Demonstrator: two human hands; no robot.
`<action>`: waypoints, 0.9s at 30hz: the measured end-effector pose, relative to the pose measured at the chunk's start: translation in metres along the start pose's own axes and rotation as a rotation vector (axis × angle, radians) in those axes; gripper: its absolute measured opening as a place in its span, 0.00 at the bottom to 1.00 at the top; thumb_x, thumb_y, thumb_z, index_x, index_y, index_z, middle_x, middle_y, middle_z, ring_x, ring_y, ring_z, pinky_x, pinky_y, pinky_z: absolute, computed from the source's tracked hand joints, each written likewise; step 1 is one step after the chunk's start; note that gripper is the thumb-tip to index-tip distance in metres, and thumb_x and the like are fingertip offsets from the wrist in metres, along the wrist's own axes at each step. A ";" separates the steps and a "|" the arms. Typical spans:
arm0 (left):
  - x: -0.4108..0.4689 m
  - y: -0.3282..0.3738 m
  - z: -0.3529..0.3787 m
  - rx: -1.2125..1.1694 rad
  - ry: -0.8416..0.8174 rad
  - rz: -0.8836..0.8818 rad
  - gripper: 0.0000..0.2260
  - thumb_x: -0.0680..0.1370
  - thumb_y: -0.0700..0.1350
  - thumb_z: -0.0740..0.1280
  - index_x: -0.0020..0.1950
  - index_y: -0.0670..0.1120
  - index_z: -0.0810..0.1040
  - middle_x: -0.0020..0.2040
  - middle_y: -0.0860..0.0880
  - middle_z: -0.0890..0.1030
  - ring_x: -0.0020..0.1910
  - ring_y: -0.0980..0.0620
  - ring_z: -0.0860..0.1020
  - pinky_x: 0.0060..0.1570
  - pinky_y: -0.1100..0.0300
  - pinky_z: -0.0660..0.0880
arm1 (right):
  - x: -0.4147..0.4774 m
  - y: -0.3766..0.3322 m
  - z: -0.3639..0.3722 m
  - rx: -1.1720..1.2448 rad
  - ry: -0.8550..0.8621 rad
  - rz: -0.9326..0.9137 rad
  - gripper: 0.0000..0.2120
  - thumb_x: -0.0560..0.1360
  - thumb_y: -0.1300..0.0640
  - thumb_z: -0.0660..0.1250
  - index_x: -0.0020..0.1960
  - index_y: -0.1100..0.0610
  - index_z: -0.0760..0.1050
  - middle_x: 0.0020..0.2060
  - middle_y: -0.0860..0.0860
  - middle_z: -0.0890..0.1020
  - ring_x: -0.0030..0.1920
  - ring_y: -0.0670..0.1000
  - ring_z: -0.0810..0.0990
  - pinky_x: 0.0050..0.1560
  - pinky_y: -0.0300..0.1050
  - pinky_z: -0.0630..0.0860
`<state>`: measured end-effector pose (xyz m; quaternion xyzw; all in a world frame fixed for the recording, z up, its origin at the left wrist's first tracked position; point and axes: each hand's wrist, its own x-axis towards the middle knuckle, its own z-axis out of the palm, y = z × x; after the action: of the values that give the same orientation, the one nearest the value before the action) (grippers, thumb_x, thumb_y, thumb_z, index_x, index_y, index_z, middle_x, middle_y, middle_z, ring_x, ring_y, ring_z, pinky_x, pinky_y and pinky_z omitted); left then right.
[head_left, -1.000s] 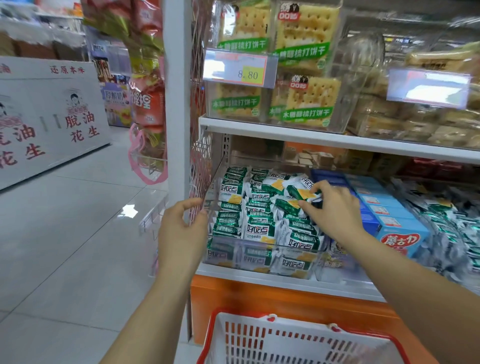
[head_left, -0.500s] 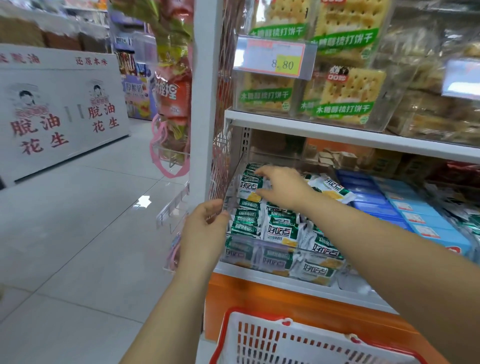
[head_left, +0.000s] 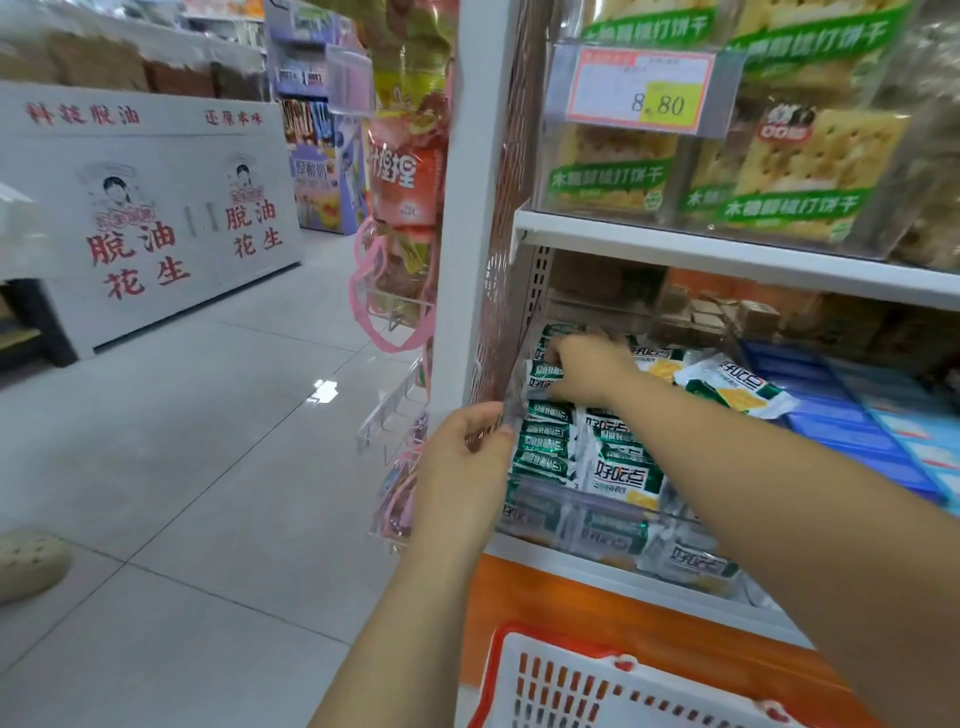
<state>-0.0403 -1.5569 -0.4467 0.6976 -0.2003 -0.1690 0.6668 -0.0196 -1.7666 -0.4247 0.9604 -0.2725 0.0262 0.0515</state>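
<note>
A clear plastic bin (head_left: 582, 514) on the lower shelf holds several green-and-white snack packets (head_left: 623, 473) in rows. My left hand (head_left: 462, 467) grips the bin's left wall near its front corner, thumb and fingers pinching the clear edge. My right hand (head_left: 587, 369) reaches across to the bin's back left corner, with its fingers curled down onto a packet (head_left: 543, 374) there. One packet (head_left: 737, 387) lies loose and tilted at the bin's right side, showing a yellow biscuit picture.
Blue boxes (head_left: 857, 415) fill the shelf right of the bin. Cracker packs (head_left: 800, 171) and a price tag (head_left: 644, 88) reading 8.80 sit above. A red-and-white basket (head_left: 571, 686) hangs below me. Snack bags (head_left: 405, 171) hang on the shelf end. A shoe (head_left: 26, 566) shows on the floor at left.
My right hand moved from the loose packet at the bin's right to its back left corner. My left hand stayed on the bin's left wall. The view shifted left.
</note>
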 end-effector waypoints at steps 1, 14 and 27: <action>0.000 0.001 0.000 -0.005 0.000 0.000 0.08 0.79 0.44 0.64 0.56 0.54 0.75 0.47 0.62 0.75 0.53 0.59 0.73 0.51 0.67 0.65 | -0.004 0.000 -0.002 0.020 0.045 -0.014 0.17 0.74 0.49 0.68 0.59 0.54 0.72 0.52 0.53 0.79 0.55 0.57 0.76 0.63 0.56 0.67; -0.027 0.013 0.013 0.180 -0.248 0.375 0.20 0.75 0.45 0.70 0.64 0.61 0.72 0.63 0.60 0.76 0.63 0.62 0.72 0.66 0.60 0.68 | -0.166 0.025 -0.033 0.478 0.407 -0.351 0.18 0.68 0.52 0.75 0.57 0.52 0.80 0.47 0.43 0.80 0.50 0.47 0.78 0.55 0.45 0.70; -0.054 0.014 0.026 -0.036 -0.514 0.212 0.15 0.74 0.37 0.70 0.54 0.55 0.80 0.48 0.52 0.85 0.46 0.60 0.82 0.40 0.71 0.75 | -0.248 0.046 -0.026 1.309 0.319 0.041 0.07 0.68 0.62 0.72 0.37 0.51 0.78 0.37 0.50 0.84 0.41 0.47 0.83 0.43 0.40 0.80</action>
<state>-0.1011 -1.5524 -0.4359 0.5952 -0.4319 -0.2731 0.6202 -0.2552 -1.6737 -0.4146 0.7727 -0.2077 0.3282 -0.5020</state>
